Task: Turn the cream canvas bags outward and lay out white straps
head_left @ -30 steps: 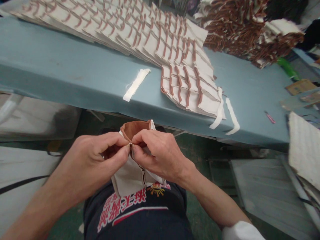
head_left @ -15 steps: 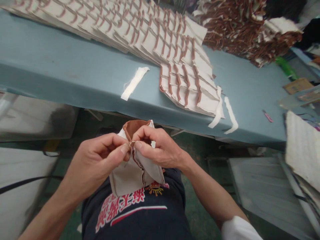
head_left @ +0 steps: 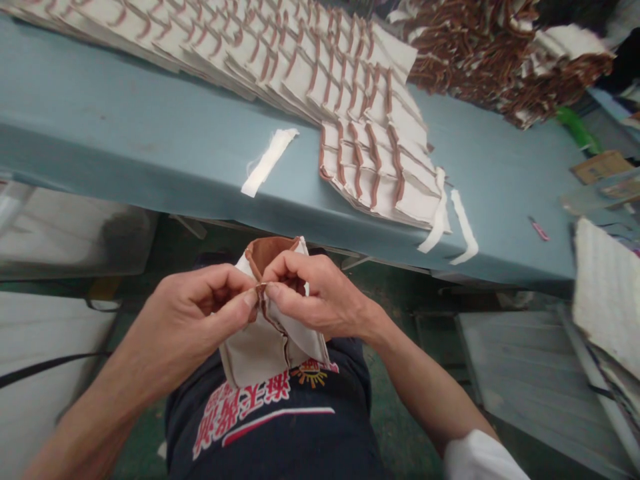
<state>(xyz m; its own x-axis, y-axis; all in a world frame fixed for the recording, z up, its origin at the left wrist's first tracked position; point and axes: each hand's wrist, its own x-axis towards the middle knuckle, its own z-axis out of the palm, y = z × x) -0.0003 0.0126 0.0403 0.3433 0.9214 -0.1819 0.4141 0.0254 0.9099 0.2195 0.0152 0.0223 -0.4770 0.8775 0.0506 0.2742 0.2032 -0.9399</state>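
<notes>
A small sewn fabric piece [head_left: 255, 350], off-white outside with a brown lining, hangs in front of my apron. Its open top faces away from me, and a dark seam runs down its middle. My left hand [head_left: 200, 317] pinches the seam's upper end between thumb and forefinger. From the other side my right hand [head_left: 315, 293] pinches the same edge, its fingertips almost touching the left ones. Whatever fine detail lies between the fingertips is too small to make out.
Overlapping rows of similar off-white and brown pieces [head_left: 300, 73] cover the back of the blue table [head_left: 150, 147]. White cloth strips [head_left: 270, 163] lie near its front edge. At the back right rises a brown heap [head_left: 470, 53]. A small pink tool [head_left: 540, 229] lies at the right.
The fingertips of both hands have drawn slightly closer together on the seam edge. The fabric piece stays in nearly the same place, and the view has shifted slightly.
</notes>
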